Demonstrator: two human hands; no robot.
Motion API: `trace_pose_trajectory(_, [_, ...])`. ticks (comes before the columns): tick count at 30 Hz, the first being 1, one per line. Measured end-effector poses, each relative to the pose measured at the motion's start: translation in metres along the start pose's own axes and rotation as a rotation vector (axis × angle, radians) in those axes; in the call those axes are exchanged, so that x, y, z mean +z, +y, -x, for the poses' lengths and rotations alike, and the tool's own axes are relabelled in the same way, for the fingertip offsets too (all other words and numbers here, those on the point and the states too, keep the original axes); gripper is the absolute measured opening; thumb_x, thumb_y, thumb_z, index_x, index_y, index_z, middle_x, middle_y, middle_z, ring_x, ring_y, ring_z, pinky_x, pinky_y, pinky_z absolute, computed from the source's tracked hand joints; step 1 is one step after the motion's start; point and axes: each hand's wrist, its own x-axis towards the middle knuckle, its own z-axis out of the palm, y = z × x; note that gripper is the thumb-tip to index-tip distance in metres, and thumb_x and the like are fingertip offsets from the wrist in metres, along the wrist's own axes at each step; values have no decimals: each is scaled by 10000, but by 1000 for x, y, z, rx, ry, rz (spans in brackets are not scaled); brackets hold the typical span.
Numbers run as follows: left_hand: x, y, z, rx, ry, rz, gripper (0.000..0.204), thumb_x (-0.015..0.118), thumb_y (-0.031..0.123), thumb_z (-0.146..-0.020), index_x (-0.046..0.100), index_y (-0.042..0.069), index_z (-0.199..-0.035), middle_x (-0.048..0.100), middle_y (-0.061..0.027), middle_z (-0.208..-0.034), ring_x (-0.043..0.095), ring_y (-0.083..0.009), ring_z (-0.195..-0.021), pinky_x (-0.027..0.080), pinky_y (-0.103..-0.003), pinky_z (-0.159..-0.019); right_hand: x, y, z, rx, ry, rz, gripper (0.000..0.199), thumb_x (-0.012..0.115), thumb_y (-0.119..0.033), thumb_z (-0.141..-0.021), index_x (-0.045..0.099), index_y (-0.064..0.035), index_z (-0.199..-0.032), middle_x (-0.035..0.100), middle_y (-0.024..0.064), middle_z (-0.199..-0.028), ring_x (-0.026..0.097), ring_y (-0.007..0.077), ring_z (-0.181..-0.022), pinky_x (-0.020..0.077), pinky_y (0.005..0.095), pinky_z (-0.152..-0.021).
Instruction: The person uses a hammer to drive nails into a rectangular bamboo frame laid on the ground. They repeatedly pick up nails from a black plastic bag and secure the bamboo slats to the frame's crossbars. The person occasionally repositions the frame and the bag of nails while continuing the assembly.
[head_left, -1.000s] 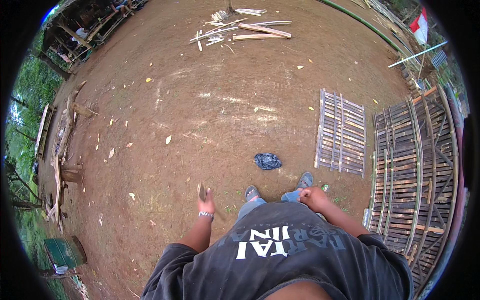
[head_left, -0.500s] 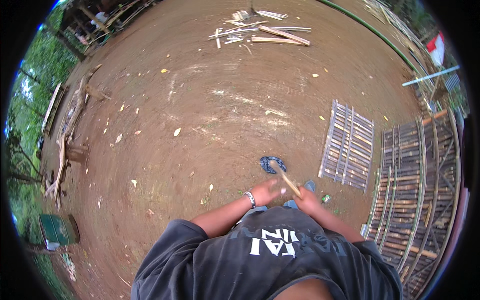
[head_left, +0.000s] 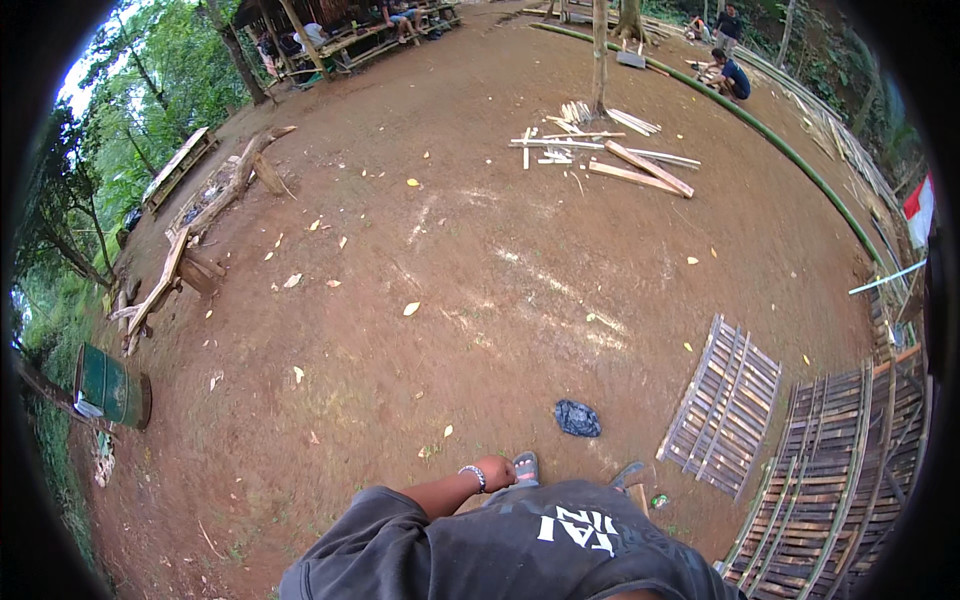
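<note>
My left hand (head_left: 494, 472), with a beaded bracelet at the wrist, hangs in front of my dark shirt (head_left: 580, 540). Its fingers look curled in, and whatever may be inside them is hidden. Just beside it is my left foot (head_left: 526, 466) in a sandal. My right hand is out of sight behind my body. Beside my right foot (head_left: 628, 474) shows the end of a wooden stick (head_left: 639, 497); what holds it is hidden. A crumpled black plastic bag (head_left: 577, 418) lies on the dirt ahead of my feet.
Bamboo slat panels (head_left: 722, 405) lie at the right, with a larger stack (head_left: 830, 470) beyond. Wooden strips and planks (head_left: 640, 168) surround a post (head_left: 600, 60) ahead. A log bench (head_left: 220, 200) and green drum (head_left: 112, 385) stand left. A person (head_left: 735, 75) crouches far right.
The view has tilted up and shifted left. My right hand, which held the wooden stick before me, has dropped out of sight. My left hand has moved away from the stick.
</note>
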Motion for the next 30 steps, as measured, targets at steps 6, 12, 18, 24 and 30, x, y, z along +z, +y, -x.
trace_pose_trajectory(6, [-23,-45,14,-261,223,171,399,594,423,-918,749,90,-1074,734,-191,-1059,693,-369,-1012,523,-467,-913,-22,-22,-19,11,23,3,461,725,-425,-823,733,-46,-1085,736,242,-1009,716,379,-988,547,459,-822])
trace_pose_trajectory(12, [64,-282,25,-325,198,-241,411,461,318,-1016,673,106,-1296,619,-153,-1389,592,-353,-1259,462,-421,-1086,-42,-64,-25,-28,15,-15,466,724,-433,-819,738,-45,-1077,740,235,-992,720,357,-975,544,450,-812])
trace_pose_trajectory(18, [10,-218,22,-541,150,-15,441,438,385,-1027,707,113,-1248,636,-168,-1354,594,-362,-1242,445,-431,-1093,-66,-52,26,-65,32,-185,471,722,-441,-814,743,-45,-1068,744,227,-975,725,335,-962,541,442,-801])
trace_pose_trajectory(24, [-75,-83,-25,-343,155,-70,552,409,494,-1031,685,74,-1259,635,-201,-1337,587,-387,-1245,445,-427,-1080,-80,-67,59,-190,-74,-257,449,717,-433,-807,754,-48,-1035,749,212,-950,728,314,-936,536,435,-790])
trace_pose_trajectory(30, [-134,45,-122,-45,-468,-277,516,518,459,-981,673,63,-1273,670,-179,-1300,612,-332,-1235,457,-405,-1061,-98,-67,-20,-291,-69,-197,455,700,-430,-794,756,-33,-1008,752,206,-942,728,326,-890,536,447,-777])
